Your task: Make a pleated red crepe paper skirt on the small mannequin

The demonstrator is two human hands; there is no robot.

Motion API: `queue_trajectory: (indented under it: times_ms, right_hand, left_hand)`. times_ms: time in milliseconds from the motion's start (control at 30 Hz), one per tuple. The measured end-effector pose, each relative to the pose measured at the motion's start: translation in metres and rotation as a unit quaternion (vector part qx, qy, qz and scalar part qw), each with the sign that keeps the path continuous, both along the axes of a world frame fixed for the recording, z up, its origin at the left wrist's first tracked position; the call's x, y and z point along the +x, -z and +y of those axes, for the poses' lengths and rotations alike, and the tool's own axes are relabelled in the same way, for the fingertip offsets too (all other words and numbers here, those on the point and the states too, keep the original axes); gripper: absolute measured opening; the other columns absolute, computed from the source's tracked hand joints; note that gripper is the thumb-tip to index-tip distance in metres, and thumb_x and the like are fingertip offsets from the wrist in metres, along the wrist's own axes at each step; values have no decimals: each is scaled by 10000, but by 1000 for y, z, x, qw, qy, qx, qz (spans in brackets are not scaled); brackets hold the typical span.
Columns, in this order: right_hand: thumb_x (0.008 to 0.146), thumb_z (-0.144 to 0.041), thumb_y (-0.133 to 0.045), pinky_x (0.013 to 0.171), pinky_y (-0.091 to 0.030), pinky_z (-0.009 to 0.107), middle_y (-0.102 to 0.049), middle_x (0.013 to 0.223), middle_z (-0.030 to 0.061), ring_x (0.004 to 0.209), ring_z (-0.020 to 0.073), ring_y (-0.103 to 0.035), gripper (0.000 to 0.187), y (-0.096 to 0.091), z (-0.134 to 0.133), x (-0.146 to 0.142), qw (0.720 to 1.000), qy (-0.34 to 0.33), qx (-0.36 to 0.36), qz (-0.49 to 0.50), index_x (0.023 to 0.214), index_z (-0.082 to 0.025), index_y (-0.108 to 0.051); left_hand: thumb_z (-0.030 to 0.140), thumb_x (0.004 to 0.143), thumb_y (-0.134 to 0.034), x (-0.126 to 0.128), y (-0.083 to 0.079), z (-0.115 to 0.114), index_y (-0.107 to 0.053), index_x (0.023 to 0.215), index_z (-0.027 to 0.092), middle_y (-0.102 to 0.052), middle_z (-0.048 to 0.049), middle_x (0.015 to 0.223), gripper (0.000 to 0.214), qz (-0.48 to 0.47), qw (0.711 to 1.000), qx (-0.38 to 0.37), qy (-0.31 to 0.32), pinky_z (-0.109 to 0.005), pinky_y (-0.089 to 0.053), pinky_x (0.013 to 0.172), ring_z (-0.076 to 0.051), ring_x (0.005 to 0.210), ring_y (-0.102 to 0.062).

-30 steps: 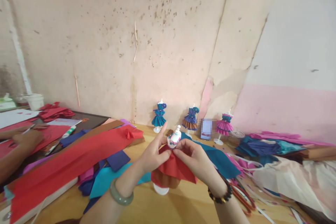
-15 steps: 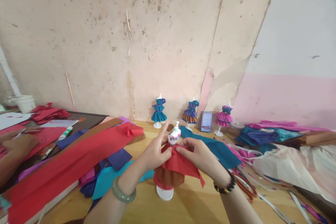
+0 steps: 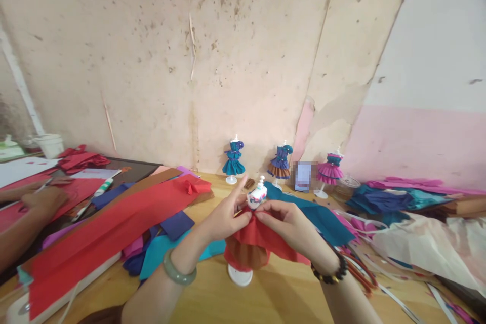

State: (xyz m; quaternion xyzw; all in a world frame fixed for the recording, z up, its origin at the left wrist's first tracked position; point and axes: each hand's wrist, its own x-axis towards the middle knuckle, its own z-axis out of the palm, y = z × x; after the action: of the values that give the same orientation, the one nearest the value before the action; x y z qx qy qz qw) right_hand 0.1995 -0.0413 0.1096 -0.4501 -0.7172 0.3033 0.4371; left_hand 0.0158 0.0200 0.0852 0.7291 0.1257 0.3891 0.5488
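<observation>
Between my hands stands a small white mannequin (image 3: 257,196) with a patterned bust, tilted a little, its round white base (image 3: 240,276) on the table. A red fabric piece (image 3: 261,235) hangs round its waist over a brown and red skirt (image 3: 246,254). My left hand (image 3: 231,215) pinches the red fabric at the waist with the thumb, index finger pointing up. From the other side, my right hand (image 3: 283,217) pinches the gathered edge between thumb and fingers. The fingers behind the mannequin are partly hidden.
Several dressed mannequins, one in a teal dress (image 3: 233,158), stand by the wall near a phone (image 3: 304,176). Long red fabric (image 3: 125,240) lies left, cream cloth (image 3: 421,238) right. At far left, another person's hand (image 3: 45,202) holds a pen over red fabric.
The view has shifted slightly left. The loose right end of the red fabric has swung outward, toward my right wrist. Both hands keep their pinch at the waist.
</observation>
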Motion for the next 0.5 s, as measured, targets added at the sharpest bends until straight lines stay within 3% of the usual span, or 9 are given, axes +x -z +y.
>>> queue_trajectory:
  times_ms: [367, 500]
  right_hand:
    - [871, -469, -591, 710, -475, 310, -722, 907, 70, 805, 202, -630, 306, -2, -1, 4, 998, 3, -63, -12, 868, -176, -675]
    - [871, -476, -592, 710, -469, 306, -705, 882, 63, 797, 194, -615, 308, 0, 0, 4, 998, 3, -59, -21, 846, -177, -664]
  left_hand:
    - [202, 843, -678, -1, -2, 3, -2, 1587, 286, -593, -136, 1382, 1009, -14, 999, -49, 15, -393, -409, 1072, -249, 1258, -570]
    - [226, 859, -682, -4, 1, 5, -5, 1588, 280, -636, -127, 1302, 996, 3, 999, -34, 20, -403, -435, 1040, -261, 1234, -577]
